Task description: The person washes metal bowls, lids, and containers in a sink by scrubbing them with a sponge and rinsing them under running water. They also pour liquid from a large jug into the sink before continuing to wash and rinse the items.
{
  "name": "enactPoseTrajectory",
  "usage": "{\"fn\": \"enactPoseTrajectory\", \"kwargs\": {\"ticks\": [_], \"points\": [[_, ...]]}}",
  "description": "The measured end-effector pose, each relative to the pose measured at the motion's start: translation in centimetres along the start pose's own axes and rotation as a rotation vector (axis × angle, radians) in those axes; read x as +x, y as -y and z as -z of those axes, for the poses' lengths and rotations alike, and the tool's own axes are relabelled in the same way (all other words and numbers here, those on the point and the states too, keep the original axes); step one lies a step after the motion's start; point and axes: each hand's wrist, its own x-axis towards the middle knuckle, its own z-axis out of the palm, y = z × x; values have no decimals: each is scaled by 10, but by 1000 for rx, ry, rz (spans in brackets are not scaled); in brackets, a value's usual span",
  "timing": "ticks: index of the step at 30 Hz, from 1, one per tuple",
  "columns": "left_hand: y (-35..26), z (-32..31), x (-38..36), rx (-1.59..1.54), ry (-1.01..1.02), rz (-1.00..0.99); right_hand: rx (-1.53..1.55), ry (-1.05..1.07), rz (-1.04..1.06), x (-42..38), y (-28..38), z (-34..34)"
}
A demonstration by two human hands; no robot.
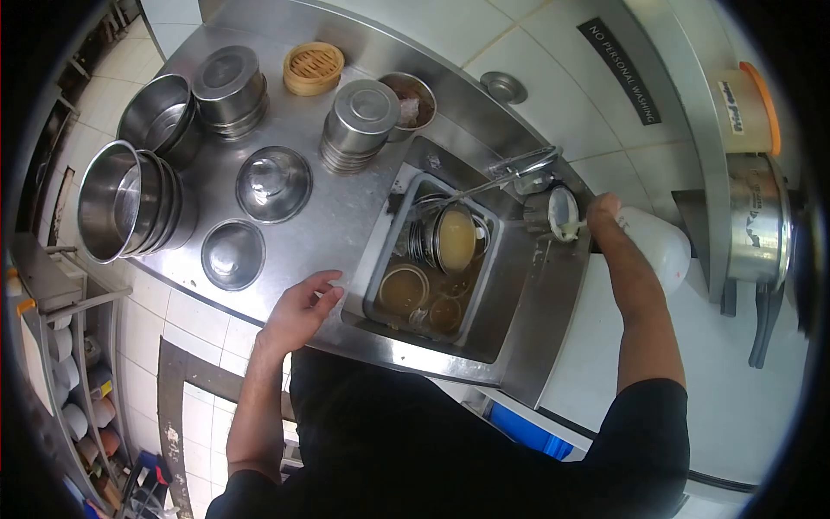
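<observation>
My left hand (pixel 303 311) hovers over the sink's left front edge, palm turned inward, fingers apart and holding nothing. To the right of the sink, my right hand (pixel 603 210) is closed at the upper left end of a white plastic jug (pixel 659 249); its fingers are partly hidden. Just left of that hand, a metal cup (pixel 540 213) with something whitish in it rests on the sink's ledge. In the sink, a grey plastic tub (pixel 378 290) contains murky water, stacked metal bowls and a bowl of cloudy yellowish liquid (pixel 456 240).
Stacked steel pots (pixel 117 201), lidded tins (pixel 359 112), two domed lids (pixel 274 183) and a bamboo steamer (pixel 313 69) occupy the left counter. A faucet (pixel 510 177) reaches over the tub. A pressure cooker (pixel 754 225) stands far right; a shelf of bowls (pixel 73 381) is lower left.
</observation>
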Motion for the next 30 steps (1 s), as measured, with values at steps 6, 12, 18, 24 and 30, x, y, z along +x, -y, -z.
{"fn": "enactPoseTrajectory", "kwargs": {"ticks": [6, 12, 18, 24, 30], "points": [[8, -14, -22, 27, -104, -40, 211, -31, -100, 23, -6, -24], [9, -55, -67, 10, -145, -31, 381, 84, 60, -44, -38, -4], [27, -102, -117, -65, -239, -40, 820, -409, 144, -66, -34, -65], [26, -125, -157, 42, -331, -92, 1646, -311, 727, -271, -9, 23], [18, -106, -190, 48, -356, -103, 1589, -139, 1251, -431, 38, 118]]}}
